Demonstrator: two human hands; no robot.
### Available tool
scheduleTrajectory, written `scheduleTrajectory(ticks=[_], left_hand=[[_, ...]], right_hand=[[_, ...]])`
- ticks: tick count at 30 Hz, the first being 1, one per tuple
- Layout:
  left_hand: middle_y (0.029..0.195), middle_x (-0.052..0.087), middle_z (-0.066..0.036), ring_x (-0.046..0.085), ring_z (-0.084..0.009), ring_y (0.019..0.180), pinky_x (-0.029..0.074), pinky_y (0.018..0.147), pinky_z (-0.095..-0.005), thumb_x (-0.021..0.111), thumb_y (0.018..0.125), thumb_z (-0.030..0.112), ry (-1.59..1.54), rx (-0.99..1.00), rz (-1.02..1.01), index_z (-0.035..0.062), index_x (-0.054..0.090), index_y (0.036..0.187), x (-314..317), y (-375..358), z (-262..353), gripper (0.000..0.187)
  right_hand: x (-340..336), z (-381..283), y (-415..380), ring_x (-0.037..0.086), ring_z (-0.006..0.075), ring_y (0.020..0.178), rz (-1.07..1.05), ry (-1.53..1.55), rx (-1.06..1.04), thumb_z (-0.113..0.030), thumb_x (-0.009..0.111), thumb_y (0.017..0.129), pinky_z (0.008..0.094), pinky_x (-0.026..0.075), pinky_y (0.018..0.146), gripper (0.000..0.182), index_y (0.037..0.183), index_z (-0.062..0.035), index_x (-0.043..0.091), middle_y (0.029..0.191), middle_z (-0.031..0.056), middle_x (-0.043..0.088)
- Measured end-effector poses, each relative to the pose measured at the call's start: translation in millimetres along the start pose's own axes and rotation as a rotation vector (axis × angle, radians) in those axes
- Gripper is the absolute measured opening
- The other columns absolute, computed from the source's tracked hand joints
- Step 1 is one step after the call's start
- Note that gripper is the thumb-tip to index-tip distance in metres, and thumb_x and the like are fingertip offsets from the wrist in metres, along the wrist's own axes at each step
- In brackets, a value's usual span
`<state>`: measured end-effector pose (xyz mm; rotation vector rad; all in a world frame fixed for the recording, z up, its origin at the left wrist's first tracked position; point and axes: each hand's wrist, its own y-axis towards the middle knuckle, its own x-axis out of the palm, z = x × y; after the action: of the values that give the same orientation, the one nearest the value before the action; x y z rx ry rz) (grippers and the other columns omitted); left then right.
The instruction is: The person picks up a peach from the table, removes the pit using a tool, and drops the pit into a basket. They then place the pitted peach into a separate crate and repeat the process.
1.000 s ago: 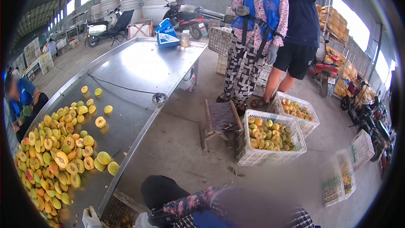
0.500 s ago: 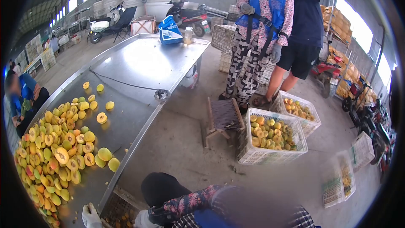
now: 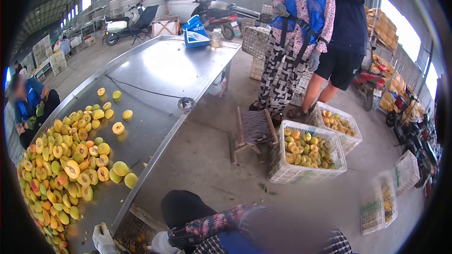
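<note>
Neither of my own hands can be made out in this view. At the bottom edge, a white-gloved hand [image 3: 102, 239] touches the rim of the metal table [image 3: 149, 68]; whose it is cannot be told for certain. Close to it is another gloved hand [image 3: 162, 243], which belongs to a nearby co-worker in a floral sleeve [image 3: 214, 226]. Between those two gloves, a crate [image 3: 136, 223] below the table edge contains some fruit pieces. A large heap of halved, yellow-green stone fruit [image 3: 70, 169] covers the table's left part.
Two white crates of fruit [image 3: 308, 173] [image 3: 359, 137] stand on the floor beside a low stool [image 3: 258, 127]. Two people stand behind them. A blue bag [image 3: 196, 32] and a jar [image 3: 216, 38] rest at the table's far end. Another person sits at far left.
The whole view has shifted slightly, so most things appear a little further right. The co-worker's gloved hand by the crate shows a little more. The fruit heap looks much the same.
</note>
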<state>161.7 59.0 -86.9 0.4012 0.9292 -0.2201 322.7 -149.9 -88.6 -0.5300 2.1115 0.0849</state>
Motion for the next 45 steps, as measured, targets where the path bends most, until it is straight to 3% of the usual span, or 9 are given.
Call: scheduleTrajectory(ticks=[11, 23, 28, 33, 36, 39, 40, 42, 45], left_hand=[[0.059, 0.057, -0.013, 0.053, -0.0236, 0.054, 0.041, 0.057, -0.0373, 0.055, 0.095, 0.028, 0.051, 0.028, 0.025, -0.0013, 0.058, 0.074, -4, -3, 6, 0.037], [0.059, 0.056, -0.012, 0.051, -0.0209, 0.054, 0.040, 0.055, -0.0365, 0.056, 0.095, 0.027, 0.028, 0.001, 0.012, -0.0016, 0.057, 0.073, -1, -1, -1, 0.036], [0.060, 0.057, -0.012, 0.050, -0.0213, 0.053, 0.040, 0.056, -0.0363, 0.056, 0.094, 0.027, 0.029, 0.013, 0.040, -0.0016, 0.057, 0.073, -3, -5, 4, 0.036], [0.058, 0.056, -0.011, 0.050, -0.0209, 0.052, 0.040, 0.056, -0.0356, 0.056, 0.095, 0.028, 0.034, -0.005, 0.021, -0.0015, 0.057, 0.072, -1, -2, 2, 0.037], [0.057, 0.054, -0.010, 0.049, -0.0186, 0.052, 0.039, 0.055, -0.0345, 0.055, 0.095, 0.028, 0.031, -0.002, 0.025, -0.0014, 0.057, 0.072, -2, -2, 2, 0.038], [0.055, 0.052, -0.008, 0.048, -0.0166, 0.052, 0.038, 0.054, -0.0337, 0.056, 0.095, 0.028, -0.019, 0.009, 0.020, -0.0014, 0.056, 0.072, 4, 1, -7, 0.038], [0.056, 0.052, -0.008, 0.047, -0.0164, 0.052, 0.038, 0.053, -0.0336, 0.056, 0.095, 0.028, -0.021, 0.003, 0.018, -0.0014, 0.056, 0.072, 4, -1, -6, 0.037], [0.056, 0.053, -0.008, 0.047, -0.0160, 0.052, 0.038, 0.053, -0.0335, 0.056, 0.095, 0.027, -0.019, -0.005, 0.014, -0.0015, 0.056, 0.072, 0, -2, 1, 0.037], [0.056, 0.052, -0.008, 0.047, -0.0157, 0.052, 0.037, 0.052, -0.0334, 0.057, 0.095, 0.026, -0.035, -0.013, 0.001, -0.0014, 0.056, 0.072, 4, 1, -5, 0.036]], right_hand=[[-4, -2, -2, 0.065, 0.0391, 0.084, -0.025, -0.008, -0.021, -0.017, 0.051, 0.083, 0.0466, 0.051, 0.072, 0.044, 0.124, -0.0014, 0.052, 0.080, 0.0192, 0.065], [-2, -2, 0, 0.065, 0.0395, 0.084, -0.047, -0.050, -0.019, -0.015, 0.054, 0.081, 0.0471, 0.050, 0.071, 0.046, 0.125, -0.0034, 0.051, 0.081, 0.0188, 0.066], [76, 46, 26, 0.062, 0.0291, 0.064, 0.402, -0.390, -0.381, -0.032, 0.061, 0.086, 0.0422, 0.050, 0.059, 0.042, 0.116, -0.0029, 0.063, 0.067, 0.0134, 0.062], [61, 34, 23, 0.056, 0.0239, 0.054, 0.333, -0.221, -0.221, -0.030, 0.057, 0.091, 0.0394, 0.051, 0.060, 0.029, 0.089, -0.0037, 0.069, 0.060, 0.0095, 0.059], [49, 55, 36, 0.054, 0.0247, 0.054, 0.590, 0.749, -1.416, -0.030, 0.048, 0.098, 0.0391, 0.050, 0.060, 0.032, 0.079, -0.0104, 0.065, 0.062, 0.0095, 0.060], [37, 47, 28, 0.052, 0.0246, 0.052, 0.399, 0.868, -1.432, -0.028, 0.038, 0.103, 0.0395, 0.049, 0.060, 0.041, 0.073, -0.0119, 0.060, 0.061, 0.0094, 0.058], [29, 37, 21, 0.057, 0.0294, 0.062, 0.241, 0.569, -0.972, -0.025, 0.045, 0.095, 0.0424, 0.050, 0.063, 0.021, 0.090, -0.0088, 0.057, 0.067, 0.0123, 0.061], [-5, -3, 0, 0.065, 0.0391, 0.083, -0.066, -0.020, -0.050, -0.018, 0.057, 0.079, 0.0481, 0.050, 0.071, 0.048, 0.124, -0.0027, 0.051, 0.080, 0.0183, 0.066], [21, 11, 13, 0.065, 0.0388, 0.085, 0.052, 0.097, -0.027, -0.021, 0.060, 0.077, 0.0475, 0.051, 0.073, 0.044, 0.117, -0.0009, 0.057, 0.083, 0.0189, 0.067]])
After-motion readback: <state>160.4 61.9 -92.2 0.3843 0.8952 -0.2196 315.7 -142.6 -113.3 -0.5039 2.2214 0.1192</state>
